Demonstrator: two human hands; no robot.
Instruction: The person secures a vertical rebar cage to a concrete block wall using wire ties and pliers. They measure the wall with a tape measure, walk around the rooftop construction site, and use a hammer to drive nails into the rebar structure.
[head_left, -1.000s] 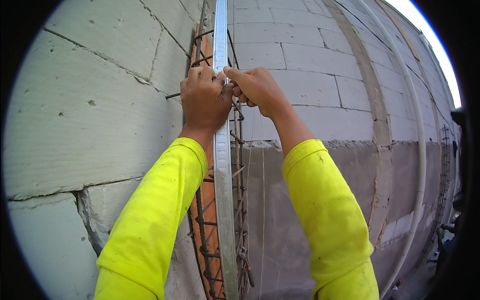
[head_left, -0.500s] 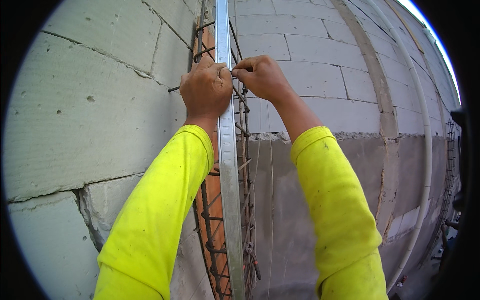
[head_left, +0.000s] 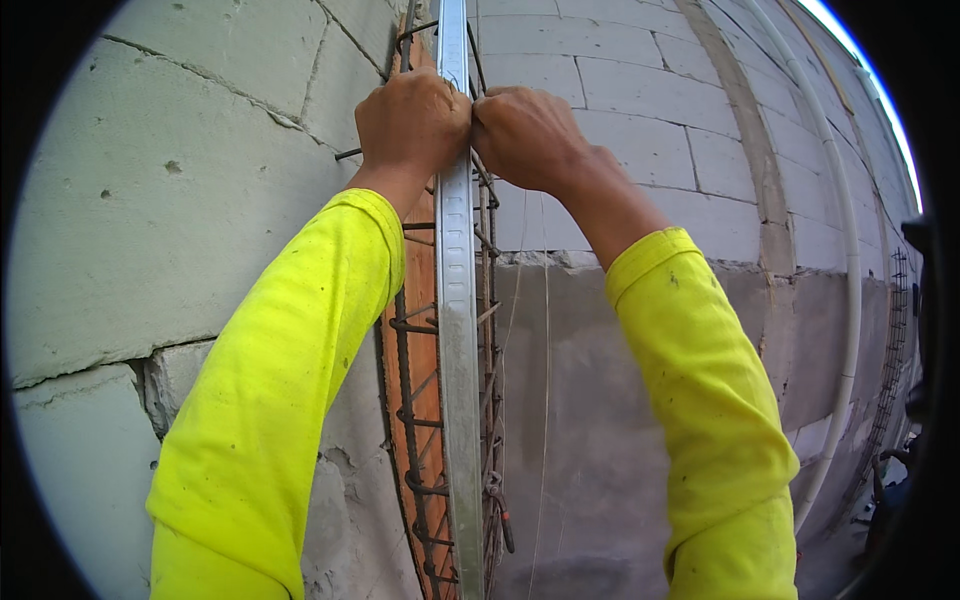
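A long metal channel [head_left: 458, 330] stands upright before me, in front of a rusty rebar cage [head_left: 428, 490]. High on it, my left hand [head_left: 413, 122] is closed and overlaps the channel's left edge. A thin dark strand, perhaps wire, shows by its fingers. My right hand [head_left: 530, 138] is also closed, knuckles up, against the channel's right edge and almost touching the left. The fingertips of both hands are hidden, so what they grip cannot be made out. Behind the bars runs an orange-brown board [head_left: 425, 350].
Pale block wall [head_left: 200, 220] rises close on the left. Farther off at right is another block wall [head_left: 640, 110] with a grey lower band and a white pipe [head_left: 852, 300]. Thin strings [head_left: 547, 350] hang beside the cage. A tool with an orange handle [head_left: 507, 530] hangs low.
Both hands have moved up in the picture, and the right fist has turned knuckles up and come closer to the left. Earlier, its thumb and finger pinched at the channel's edge.
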